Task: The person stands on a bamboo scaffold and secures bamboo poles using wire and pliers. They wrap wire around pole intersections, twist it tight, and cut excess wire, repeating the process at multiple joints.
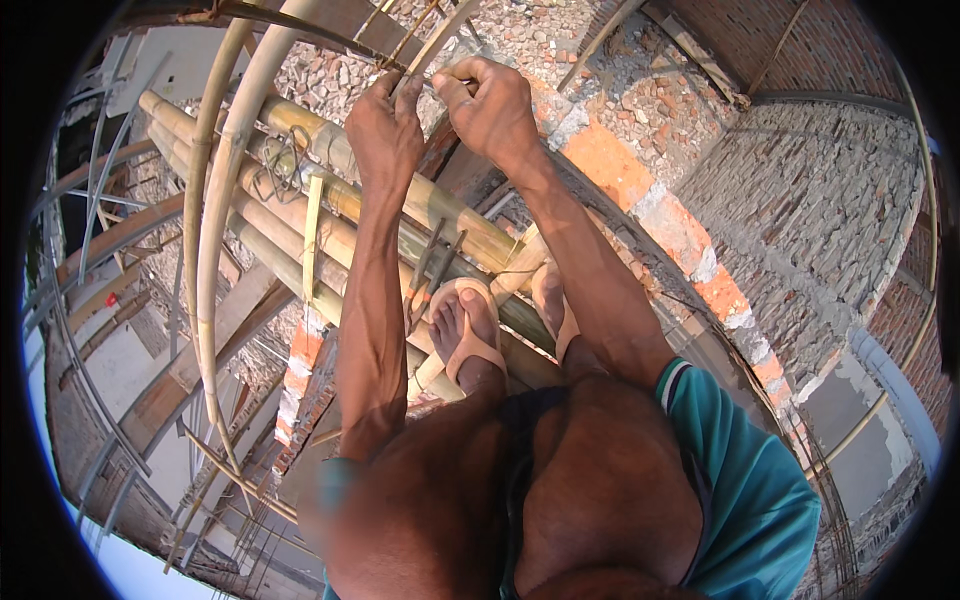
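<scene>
Both hands are raised at the top of the view, close together beside a dark rod (300,25) and a pale split-bamboo strip (443,36). My left hand (386,132) is closed in a pinch just under where the rod and strip meet. My right hand (489,108) is also closed, thumb against curled fingers, to the right of the strip. Whatever thin thing their fingertips grip is too small to make out. Below them, a dark long-handled tool like pincers (424,262) lies on the bamboo poles (325,235), near my sandalled foot (465,322).
A loose coil of wire (283,168) rests on the poles to the left. Two upright bamboo poles (226,170) bend past my left arm. A broken brick wall top (690,250) runs along the right, beside a rough wall (805,200). Rubble (335,72) lies below.
</scene>
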A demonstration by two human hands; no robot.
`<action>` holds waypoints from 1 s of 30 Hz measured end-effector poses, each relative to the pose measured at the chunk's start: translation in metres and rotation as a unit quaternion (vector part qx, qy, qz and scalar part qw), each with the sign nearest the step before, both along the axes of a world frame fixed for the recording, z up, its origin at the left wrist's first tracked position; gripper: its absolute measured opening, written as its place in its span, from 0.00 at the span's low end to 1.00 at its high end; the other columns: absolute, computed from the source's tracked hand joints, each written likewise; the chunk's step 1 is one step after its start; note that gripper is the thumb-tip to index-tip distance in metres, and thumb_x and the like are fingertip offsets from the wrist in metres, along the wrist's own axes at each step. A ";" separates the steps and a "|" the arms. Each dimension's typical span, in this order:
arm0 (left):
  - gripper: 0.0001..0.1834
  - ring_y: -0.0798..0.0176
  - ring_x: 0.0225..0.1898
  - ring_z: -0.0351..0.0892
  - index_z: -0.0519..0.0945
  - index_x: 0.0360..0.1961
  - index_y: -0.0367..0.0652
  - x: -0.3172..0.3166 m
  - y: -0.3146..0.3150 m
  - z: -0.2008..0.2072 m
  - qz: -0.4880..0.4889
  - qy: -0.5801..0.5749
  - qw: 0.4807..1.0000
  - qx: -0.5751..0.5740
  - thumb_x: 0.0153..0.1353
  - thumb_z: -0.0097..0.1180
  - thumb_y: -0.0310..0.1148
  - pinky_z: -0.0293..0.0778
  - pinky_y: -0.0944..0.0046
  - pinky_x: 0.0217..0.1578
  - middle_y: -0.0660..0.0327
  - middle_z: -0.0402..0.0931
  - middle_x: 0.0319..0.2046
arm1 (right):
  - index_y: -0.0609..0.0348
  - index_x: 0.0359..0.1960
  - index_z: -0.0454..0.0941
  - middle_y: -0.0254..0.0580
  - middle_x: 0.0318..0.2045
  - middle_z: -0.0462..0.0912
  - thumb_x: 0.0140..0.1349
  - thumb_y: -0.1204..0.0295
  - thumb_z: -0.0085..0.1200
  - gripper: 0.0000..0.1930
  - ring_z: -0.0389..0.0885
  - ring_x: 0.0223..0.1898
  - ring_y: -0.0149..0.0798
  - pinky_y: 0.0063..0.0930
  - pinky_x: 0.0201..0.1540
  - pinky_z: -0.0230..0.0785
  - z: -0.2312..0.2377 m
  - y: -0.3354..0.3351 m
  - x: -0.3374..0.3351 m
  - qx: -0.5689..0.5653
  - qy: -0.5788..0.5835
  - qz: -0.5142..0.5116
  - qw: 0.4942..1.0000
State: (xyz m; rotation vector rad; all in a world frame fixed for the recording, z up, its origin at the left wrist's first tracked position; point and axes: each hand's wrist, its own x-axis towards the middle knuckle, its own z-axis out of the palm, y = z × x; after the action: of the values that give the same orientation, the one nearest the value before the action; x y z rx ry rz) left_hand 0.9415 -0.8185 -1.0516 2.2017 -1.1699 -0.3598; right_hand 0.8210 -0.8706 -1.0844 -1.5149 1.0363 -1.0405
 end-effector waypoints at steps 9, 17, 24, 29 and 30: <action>0.21 0.48 0.34 0.88 0.82 0.50 0.33 0.006 0.000 -0.004 -0.028 -0.005 0.999 0.019 0.72 0.56 0.44 0.77 0.50 0.37 0.46 0.86 0.31 | 0.69 0.45 0.84 0.38 0.36 0.88 0.68 0.70 0.64 0.12 0.80 0.35 0.26 0.21 0.36 0.71 -0.015 -0.005 0.010 0.313 -0.170 0.021 0.934; 0.17 0.39 0.37 0.87 0.80 0.55 0.38 0.005 0.001 0.000 -0.048 -0.065 0.994 0.071 0.73 0.53 0.38 0.78 0.46 0.40 0.47 0.86 0.31 | 0.69 0.53 0.81 0.42 0.38 0.88 0.69 0.65 0.64 0.19 0.72 0.29 0.21 0.15 0.32 0.66 -0.023 -0.004 -0.003 0.306 -0.227 0.043 0.924; 0.22 0.56 0.33 0.85 0.84 0.53 0.36 0.005 0.002 0.004 -0.043 -0.012 0.999 0.011 0.74 0.54 0.45 0.78 0.55 0.40 0.49 0.87 0.31 | 0.67 0.55 0.82 0.41 0.38 0.87 0.69 0.61 0.64 0.22 0.65 0.26 0.17 0.11 0.27 0.59 -0.031 -0.014 -0.018 0.266 -0.201 0.137 0.933; 0.24 0.56 0.36 0.87 0.83 0.55 0.35 0.006 0.004 0.005 -0.044 -0.007 0.998 0.036 0.73 0.55 0.46 0.79 0.57 0.42 0.50 0.88 0.34 | 0.68 0.55 0.83 0.38 0.37 0.86 0.68 0.60 0.65 0.23 0.69 0.29 0.17 0.10 0.29 0.61 -0.039 -0.020 -0.026 0.344 -0.300 0.197 0.868; 0.24 0.56 0.36 0.87 0.83 0.55 0.35 0.006 0.004 0.005 -0.045 -0.012 0.998 0.031 0.73 0.55 0.46 0.79 0.56 0.42 0.50 0.88 0.35 | 0.68 0.55 0.83 0.38 0.37 0.85 0.68 0.60 0.65 0.23 0.71 0.31 0.17 0.11 0.31 0.62 -0.042 -0.019 -0.024 0.367 -0.282 0.185 0.867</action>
State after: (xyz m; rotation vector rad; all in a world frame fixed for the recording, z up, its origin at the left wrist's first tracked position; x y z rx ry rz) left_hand 0.9471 -0.8150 -1.0463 2.2172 -1.2901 -0.4142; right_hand 0.7966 -0.8895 -1.1266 -0.6683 0.5746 -0.6300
